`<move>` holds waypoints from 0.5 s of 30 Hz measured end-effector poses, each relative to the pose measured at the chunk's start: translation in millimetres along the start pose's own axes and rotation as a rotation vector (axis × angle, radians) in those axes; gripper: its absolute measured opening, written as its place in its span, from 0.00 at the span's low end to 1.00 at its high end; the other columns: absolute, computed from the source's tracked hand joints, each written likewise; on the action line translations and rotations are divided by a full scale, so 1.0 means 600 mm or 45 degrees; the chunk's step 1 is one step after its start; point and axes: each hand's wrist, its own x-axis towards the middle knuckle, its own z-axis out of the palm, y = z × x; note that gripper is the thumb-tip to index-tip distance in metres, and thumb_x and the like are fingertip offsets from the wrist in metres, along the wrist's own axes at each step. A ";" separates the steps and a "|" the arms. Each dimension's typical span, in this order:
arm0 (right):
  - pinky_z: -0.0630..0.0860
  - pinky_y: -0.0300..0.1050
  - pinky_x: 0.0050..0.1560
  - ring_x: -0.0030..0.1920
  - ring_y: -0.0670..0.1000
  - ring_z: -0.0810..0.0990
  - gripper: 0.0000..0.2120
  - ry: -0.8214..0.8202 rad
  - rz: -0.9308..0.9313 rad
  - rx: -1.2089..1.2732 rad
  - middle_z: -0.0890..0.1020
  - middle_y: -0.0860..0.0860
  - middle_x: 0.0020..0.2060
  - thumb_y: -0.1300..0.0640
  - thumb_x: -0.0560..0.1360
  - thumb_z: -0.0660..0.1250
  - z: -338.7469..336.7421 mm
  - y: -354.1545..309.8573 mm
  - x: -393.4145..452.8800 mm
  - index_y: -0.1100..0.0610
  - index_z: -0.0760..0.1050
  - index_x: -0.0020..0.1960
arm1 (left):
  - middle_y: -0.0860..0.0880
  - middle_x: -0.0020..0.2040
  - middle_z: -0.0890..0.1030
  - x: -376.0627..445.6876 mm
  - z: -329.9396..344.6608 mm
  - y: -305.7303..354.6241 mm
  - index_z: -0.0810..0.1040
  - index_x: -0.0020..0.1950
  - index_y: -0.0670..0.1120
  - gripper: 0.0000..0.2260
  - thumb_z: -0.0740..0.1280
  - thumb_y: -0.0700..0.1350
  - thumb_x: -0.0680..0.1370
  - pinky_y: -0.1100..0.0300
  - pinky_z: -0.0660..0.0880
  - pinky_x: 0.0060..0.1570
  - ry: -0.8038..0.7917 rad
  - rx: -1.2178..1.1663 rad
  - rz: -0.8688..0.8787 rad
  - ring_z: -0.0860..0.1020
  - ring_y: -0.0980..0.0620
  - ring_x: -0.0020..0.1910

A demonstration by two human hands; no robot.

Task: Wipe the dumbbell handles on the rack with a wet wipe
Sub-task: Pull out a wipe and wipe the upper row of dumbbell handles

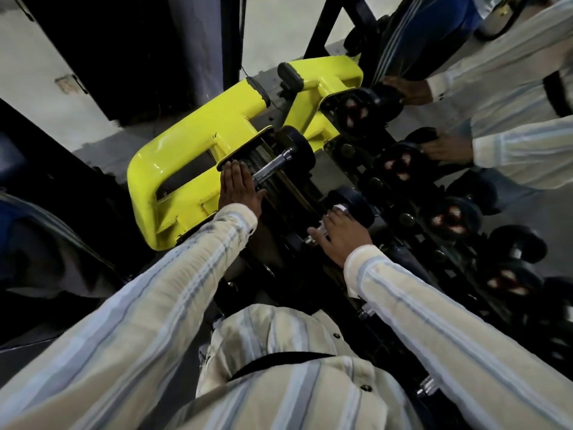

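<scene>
A black dumbbell with a chrome handle (273,166) lies at the rack's left end beside the yellow frame (186,156). My left hand (238,189) rests flat, fingers together, on that dumbbell's near end and the frame's edge. My right hand (339,235) is wrapped over the handle of the neighbouring dumbbell (353,201), pressing a white wet wipe (339,207) against it; bits of the wipe show at my fingertips and by my thumb. That handle is almost wholly hidden under my hand.
More black dumbbells (397,164) sit in a row along the black rack (412,243) toward the lower right. A mirror behind the rack reflects my hands and sleeves (511,88). A dark pillar (139,57) stands at the upper left.
</scene>
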 end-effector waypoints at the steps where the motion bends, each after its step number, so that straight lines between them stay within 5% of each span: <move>1: 0.64 0.49 0.72 0.71 0.56 0.69 0.42 -0.027 0.042 -0.022 0.77 0.55 0.64 0.28 0.78 0.39 0.002 -0.003 0.007 0.58 0.76 0.62 | 0.32 0.80 0.56 0.000 -0.002 0.001 0.52 0.81 0.33 0.40 0.66 0.55 0.81 0.39 0.49 0.80 -0.024 -0.002 -0.011 0.52 0.31 0.80; 6: 0.71 0.51 0.57 0.55 0.57 0.77 0.35 -0.157 -0.347 0.035 0.81 0.55 0.47 0.28 0.79 0.46 -0.007 -0.044 0.010 0.55 0.79 0.50 | 0.32 0.80 0.58 0.002 0.002 -0.001 0.54 0.81 0.33 0.41 0.68 0.56 0.80 0.39 0.50 0.79 -0.011 -0.005 -0.026 0.54 0.31 0.80; 9: 0.72 0.51 0.51 0.53 0.57 0.79 0.39 -0.113 -0.259 -0.063 0.82 0.54 0.44 0.26 0.77 0.43 -0.014 -0.021 0.027 0.54 0.80 0.44 | 0.32 0.79 0.60 0.005 0.007 -0.002 0.56 0.80 0.33 0.41 0.69 0.57 0.79 0.37 0.53 0.78 0.000 -0.011 -0.028 0.56 0.31 0.79; 12: 0.71 0.50 0.62 0.63 0.58 0.76 0.39 -0.067 -0.034 -0.152 0.81 0.56 0.55 0.27 0.78 0.45 -0.019 0.001 0.030 0.57 0.80 0.54 | 0.32 0.79 0.59 0.004 0.004 -0.001 0.55 0.80 0.34 0.40 0.68 0.56 0.79 0.38 0.52 0.79 -0.011 -0.012 -0.024 0.55 0.31 0.79; 15: 0.64 0.51 0.71 0.66 0.59 0.72 0.43 -0.083 -0.134 -0.044 0.79 0.57 0.58 0.27 0.77 0.41 0.007 -0.012 0.016 0.59 0.79 0.59 | 0.32 0.79 0.59 0.002 0.004 -0.001 0.55 0.80 0.34 0.40 0.67 0.56 0.80 0.38 0.51 0.79 -0.010 -0.003 -0.011 0.54 0.30 0.79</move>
